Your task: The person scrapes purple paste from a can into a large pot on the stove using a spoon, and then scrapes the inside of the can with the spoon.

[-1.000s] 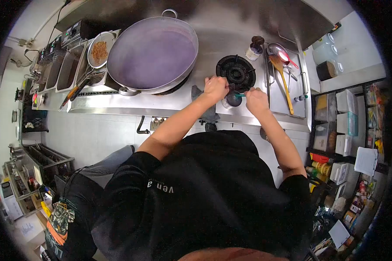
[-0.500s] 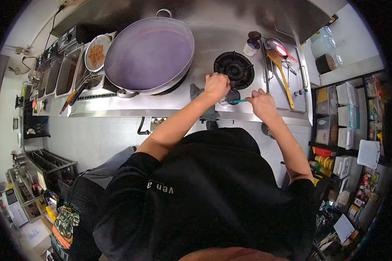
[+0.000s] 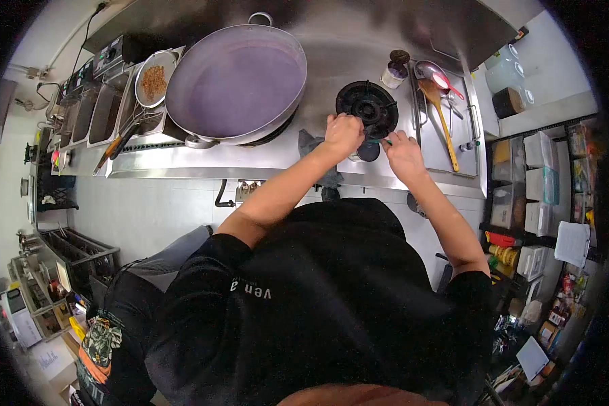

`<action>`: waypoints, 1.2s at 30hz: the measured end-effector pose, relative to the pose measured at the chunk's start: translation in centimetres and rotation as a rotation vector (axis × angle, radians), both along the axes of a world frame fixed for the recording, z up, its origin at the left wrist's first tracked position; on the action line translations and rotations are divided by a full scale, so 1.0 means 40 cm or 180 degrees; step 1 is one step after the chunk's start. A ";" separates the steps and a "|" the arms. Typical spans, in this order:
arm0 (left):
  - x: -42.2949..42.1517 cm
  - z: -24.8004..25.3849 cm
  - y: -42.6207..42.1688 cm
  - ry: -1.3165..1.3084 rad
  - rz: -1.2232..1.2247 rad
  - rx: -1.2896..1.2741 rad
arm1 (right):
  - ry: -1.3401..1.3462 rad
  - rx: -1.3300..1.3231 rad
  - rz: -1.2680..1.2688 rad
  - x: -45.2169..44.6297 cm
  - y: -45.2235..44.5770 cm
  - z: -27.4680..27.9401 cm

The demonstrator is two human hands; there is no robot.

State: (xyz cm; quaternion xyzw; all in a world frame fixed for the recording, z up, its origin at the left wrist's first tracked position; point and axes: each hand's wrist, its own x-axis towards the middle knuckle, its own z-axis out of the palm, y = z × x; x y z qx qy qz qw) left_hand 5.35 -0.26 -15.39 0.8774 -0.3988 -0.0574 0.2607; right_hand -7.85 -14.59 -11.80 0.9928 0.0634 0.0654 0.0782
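Close to the counter's front edge stands a small can (image 3: 367, 153) with a dark top, partly covered by my hands. My left hand (image 3: 345, 134) is closed in a fist at its upper left side; whatever lies inside the fist is hidden. My right hand (image 3: 404, 155) pinches a tool with a teal handle (image 3: 386, 142) at the can's right side. The tool's working end is hidden. Just beyond both hands is a black gas burner (image 3: 367, 108). A dark grey cloth (image 3: 311, 143) lies left of the can and hangs over the edge.
A large pan of purple liquid (image 3: 247, 91) sits at left, beside a strainer of brown bits (image 3: 153, 82). An opened can (image 3: 394, 73) with its lid raised stands behind the burner. A wooden spatula (image 3: 443, 125) and ladle (image 3: 429, 70) lie right. Another person (image 3: 125, 325) is at lower left.
My right hand has tipped the teal handle from nearly level to slanting upward, and less of it shows. My left hand stays at the can. The view has shifted slightly.
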 end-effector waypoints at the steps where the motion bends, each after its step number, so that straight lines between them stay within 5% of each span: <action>1: -0.002 -0.004 0.000 -0.0023 0.0029 -0.0022 | 0.0017 -0.0030 -0.0155 -0.005 0.002 -0.012; 10: -0.001 -0.043 0.010 -0.0024 0.0173 -0.0254 | 0.0758 0.0947 -0.0855 -0.018 0.048 -0.031; 13: 0.000 -0.023 0.013 -0.0043 0.0086 -0.0154 | -0.0161 0.0602 -0.0159 -0.004 0.045 -0.003; 19: -0.012 -0.007 0.001 -0.0304 -0.0014 -0.0197 | 0.0004 0.0013 -0.0312 -0.003 0.024 -0.002; 25: -0.009 -0.021 0.005 -0.0312 0.0143 -0.0341 | 0.0546 0.0380 -0.0699 -0.033 0.060 -0.004; 36: 0.013 -0.030 0.016 -0.0085 0.0156 -0.0129 | 0.0066 0.0310 -0.0412 0.001 0.036 -0.025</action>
